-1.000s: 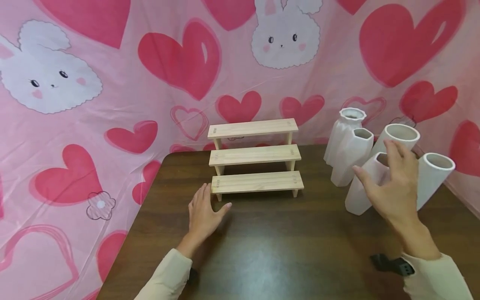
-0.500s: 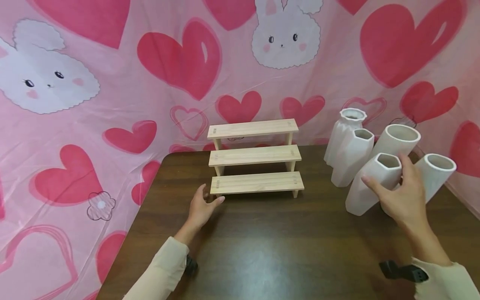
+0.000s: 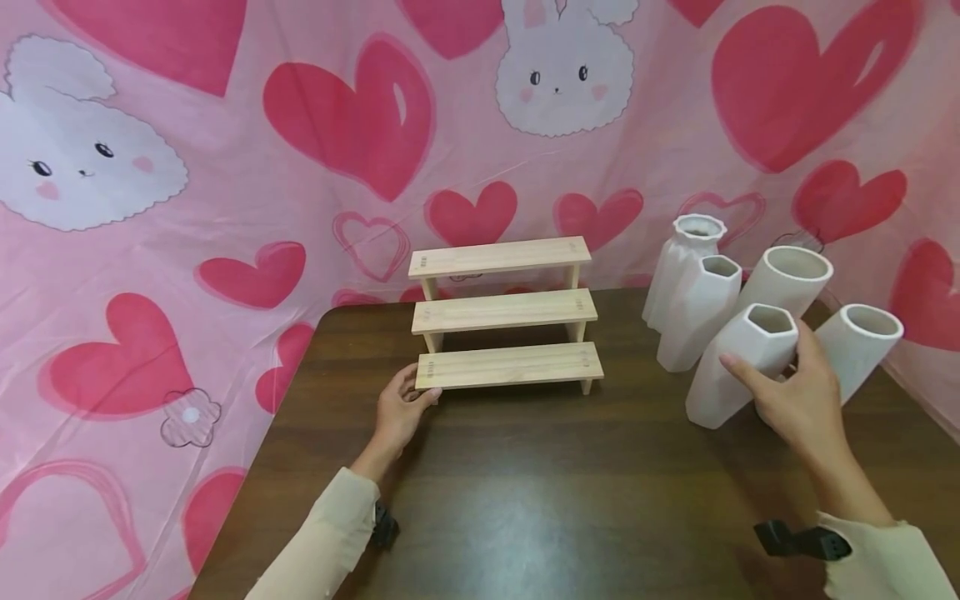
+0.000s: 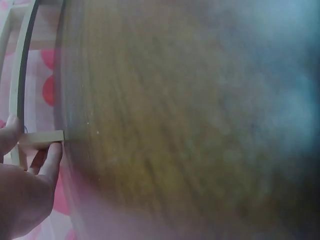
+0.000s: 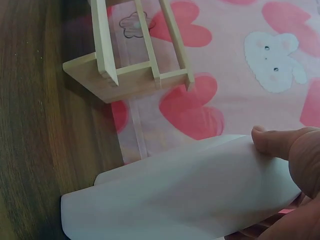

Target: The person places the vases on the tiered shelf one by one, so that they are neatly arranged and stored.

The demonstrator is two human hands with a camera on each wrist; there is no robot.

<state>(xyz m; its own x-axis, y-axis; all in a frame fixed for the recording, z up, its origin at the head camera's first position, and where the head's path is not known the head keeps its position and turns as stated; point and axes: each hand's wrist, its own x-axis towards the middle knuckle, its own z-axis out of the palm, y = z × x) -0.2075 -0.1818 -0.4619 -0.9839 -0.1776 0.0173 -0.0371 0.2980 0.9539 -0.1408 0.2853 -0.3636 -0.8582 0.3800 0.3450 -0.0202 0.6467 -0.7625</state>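
My right grip (image 3: 806,396) grasps the front hexagonal vase (image 3: 738,367); my left grip (image 3: 397,412) pinches the wooden stand (image 3: 506,312).

I have that vase near its top, thumb on one side, fingers behind, well apart from the stand; my other thumb and fingers hold the left end of its lowest step (image 3: 510,367). I'd judge the grasp made and little else done: the slim hexagonal vase (image 3: 697,321), ruffle-rimmed vase (image 3: 669,279), wide round vase (image 3: 780,283) and narrow round vase (image 3: 853,354) stand unheld on the desk (image 3: 525,500), none on the stand. Whether my vase's foot touches the desk, I can't be sure. My right fingertips are mostly hidden, the narrow round vase's lower part is partly covered, and the left wrist view blurs across the desk.
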